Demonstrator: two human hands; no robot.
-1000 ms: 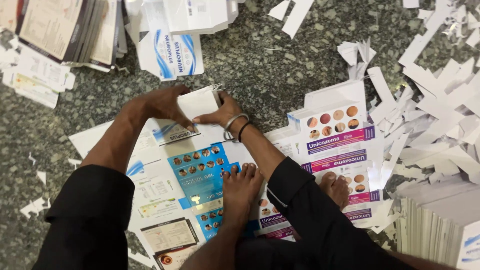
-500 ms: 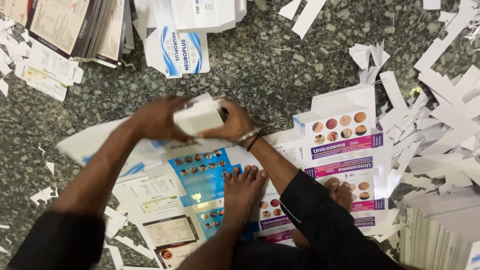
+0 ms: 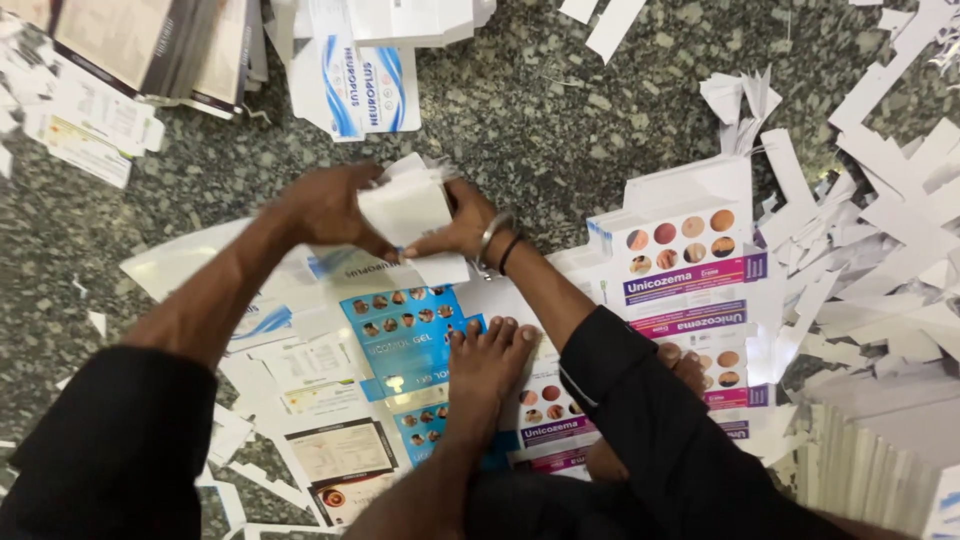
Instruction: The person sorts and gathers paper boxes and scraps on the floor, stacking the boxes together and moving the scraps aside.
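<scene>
Both hands grip one white folded carton blank (image 3: pixel 405 205) above the floor (image 3: pixel 560 110): left hand (image 3: pixel 325 205) clenched on its left edge, right hand (image 3: pixel 460 225) pinching the right, steadying it. Below the fingers lie flat printed cartons (image 3: pixel 400 330), pinned by a bare foot (image 3: pixel 490 365).

Even bright light, soft shadows, slight blur
</scene>
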